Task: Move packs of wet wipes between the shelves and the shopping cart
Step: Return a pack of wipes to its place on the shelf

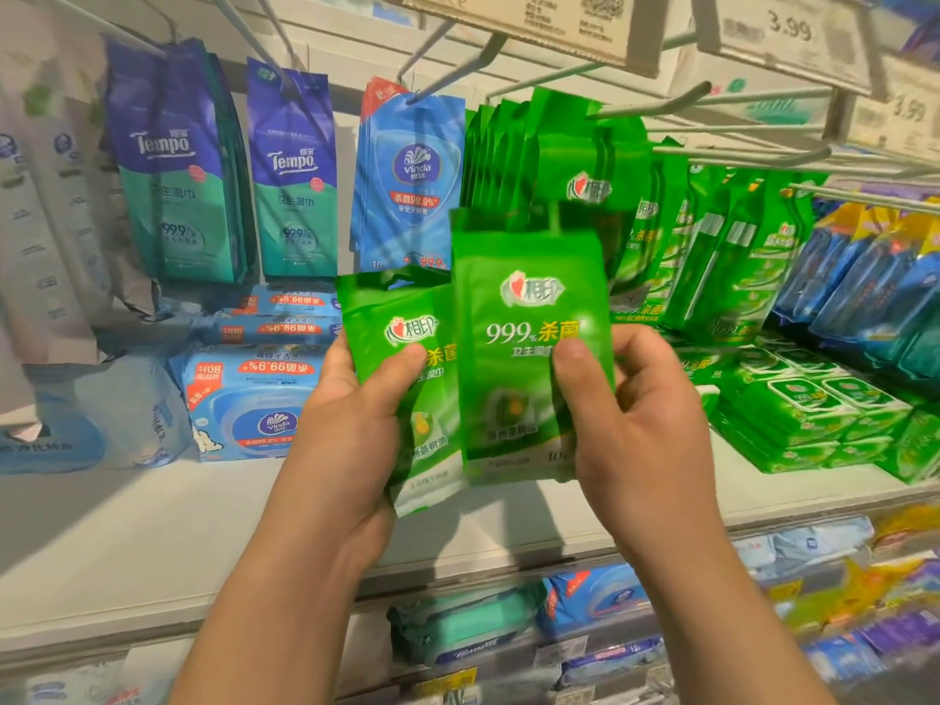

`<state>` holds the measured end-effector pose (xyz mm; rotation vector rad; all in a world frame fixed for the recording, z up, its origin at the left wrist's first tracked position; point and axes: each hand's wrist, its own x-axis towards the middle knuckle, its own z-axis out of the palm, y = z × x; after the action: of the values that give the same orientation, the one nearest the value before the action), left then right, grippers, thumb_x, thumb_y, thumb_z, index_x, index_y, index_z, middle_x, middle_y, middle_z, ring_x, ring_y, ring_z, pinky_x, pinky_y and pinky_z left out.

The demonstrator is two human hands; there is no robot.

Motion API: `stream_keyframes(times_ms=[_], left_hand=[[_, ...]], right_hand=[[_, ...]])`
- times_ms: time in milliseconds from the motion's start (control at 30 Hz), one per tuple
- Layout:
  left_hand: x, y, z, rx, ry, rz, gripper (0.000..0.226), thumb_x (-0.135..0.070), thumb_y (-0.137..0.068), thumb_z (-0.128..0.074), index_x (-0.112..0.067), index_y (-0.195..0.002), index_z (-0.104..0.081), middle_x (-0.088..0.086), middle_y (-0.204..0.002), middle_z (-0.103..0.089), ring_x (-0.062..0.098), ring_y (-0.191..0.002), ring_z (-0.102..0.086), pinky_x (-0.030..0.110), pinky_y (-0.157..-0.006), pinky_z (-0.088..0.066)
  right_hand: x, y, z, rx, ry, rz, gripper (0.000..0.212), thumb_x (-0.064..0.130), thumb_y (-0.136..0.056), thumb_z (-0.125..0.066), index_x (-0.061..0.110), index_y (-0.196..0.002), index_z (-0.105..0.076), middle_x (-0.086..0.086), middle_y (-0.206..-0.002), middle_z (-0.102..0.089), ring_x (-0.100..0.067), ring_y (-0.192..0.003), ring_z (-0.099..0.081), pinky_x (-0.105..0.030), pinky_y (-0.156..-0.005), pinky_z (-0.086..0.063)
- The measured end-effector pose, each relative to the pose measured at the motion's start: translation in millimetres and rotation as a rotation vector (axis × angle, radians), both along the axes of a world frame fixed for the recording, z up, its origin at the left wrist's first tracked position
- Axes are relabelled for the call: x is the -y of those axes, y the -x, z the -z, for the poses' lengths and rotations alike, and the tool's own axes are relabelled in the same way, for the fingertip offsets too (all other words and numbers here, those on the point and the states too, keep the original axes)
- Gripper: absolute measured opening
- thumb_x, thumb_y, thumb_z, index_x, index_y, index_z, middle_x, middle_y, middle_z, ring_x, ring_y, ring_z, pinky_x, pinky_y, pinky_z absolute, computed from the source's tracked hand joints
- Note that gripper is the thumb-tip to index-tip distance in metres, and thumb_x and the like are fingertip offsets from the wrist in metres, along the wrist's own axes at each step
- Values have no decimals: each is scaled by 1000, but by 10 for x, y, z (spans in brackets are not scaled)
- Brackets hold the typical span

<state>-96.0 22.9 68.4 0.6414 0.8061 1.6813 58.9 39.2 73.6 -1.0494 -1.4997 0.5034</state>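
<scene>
Plainly, the right hand (625, 399) pinches an upright green pack (529, 348) just below its hook (656, 101), while the left hand (351, 424) grips a second pack (402, 348) beside it.

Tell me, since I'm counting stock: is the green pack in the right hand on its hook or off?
Off. The right hand holds the green pack below the hooks, clear of the hanging green packs.

"Tempo" stands on the hanging purple packs (175, 160), "Vinda" on the blue pack (409, 180), "999%" on the front green pack (531, 343), "3.99" on the price tag (786, 30).
</scene>
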Motion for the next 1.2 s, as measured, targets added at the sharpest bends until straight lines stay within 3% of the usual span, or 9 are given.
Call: stream_keyframes(times_ms=[67,200,500,600,700,767,867,933,1200], left_hand=[[-11,-5,0,11,1,-9,33,-9,-100,-57,-21,-129,-63,2,-101,-80,18,-74,-77,32,-57,-62],[-18,-31,-6,14,-5,-7,31,-10,-99,-59,-21,-128,-64,1,-99,-80,16,-74,-77,30,-57,-62],[-4,-134,-83,17,38,-9,25,-12,-98,-59,-21,-120,-68,-1,-83,-79,14,-59,-73,24,-45,-54],[-4,-139,-87,11,61,-22,23,-13,-97,-60,-22,-116,-69,-1,-82,-78,14,-57,-71,25,-46,-55],[1,-133,-89,19,94,-28,17,-12,-97,-58,-22,-105,-68,-1,-71,-72,13,-48,-65,24,-45,-53],[11,-127,-100,8,104,-37,15,-11,-97,-55,-23,-95,-65,-3,-59,-66,12,-40,-59,19,-40,-48],[60,-122,-136,-18,89,-48,18,-9,-98,-52,-22,-89,-61,-8,-47,-56,8,-31,-49,14,-34,-38],[97,-123,-172,-22,67,-47,20,-8,-99,-51,-22,-86,-58,-10,-42,-51,6,-28,-45,11,-33,-35],[6,-23,-258,-62,-1,-127,31,7,-98,-48,-19,-87,-59,-10,-45,-63,2,-35,-59,13,-35,-42]], right_hand=[[19,-22,-57,-55,-128,89,28,59,-83,-58,31,-87,-58,3,-70,-65,-22,-59,-59,-45,-57,-54],[-17,-88,-164,-190,-239,154,27,57,-85,-62,32,-91,-57,-20,-81,-58,-46,-70,-54,-62,-59,-49],[-107,-169,-364,-255,-272,191,33,56,-85,-61,24,-94,-56,-1,-79,-59,-26,-68,-51,-53,-64,-53],[-158,-180,-365,-246,-203,179,32,60,-82,-62,28,-87,-58,-5,-68,-56,-33,-59,-49,-60,-55,-51],[-222,-164,-347,-243,-128,153,31,63,-80,-63,33,-83,-60,-25,-74,-58,-41,-58,-54,-65,-58,-50],[-267,-148,-345,-234,-107,149,30,63,-82,-63,33,-83,-59,-27,-76,-57,-43,-59,-52,-61,-59,-53],[-351,-130,-353,-228,-102,112,28,55,-88,-62,28,-87,-56,2,-61,-50,-23,-56,-45,-48,-56,-47],[-436,-121,-357,-215,-78,96,30,56,-89,-60,27,-87,-53,10,-61,-43,-17,-57,-41,-45,-54,-41],[-652,-34,-340,-152,22,170,44,46,-99,-59,23,-72,-34,8,-61,-29,-7,-47,-28,-33,-52,-27]])
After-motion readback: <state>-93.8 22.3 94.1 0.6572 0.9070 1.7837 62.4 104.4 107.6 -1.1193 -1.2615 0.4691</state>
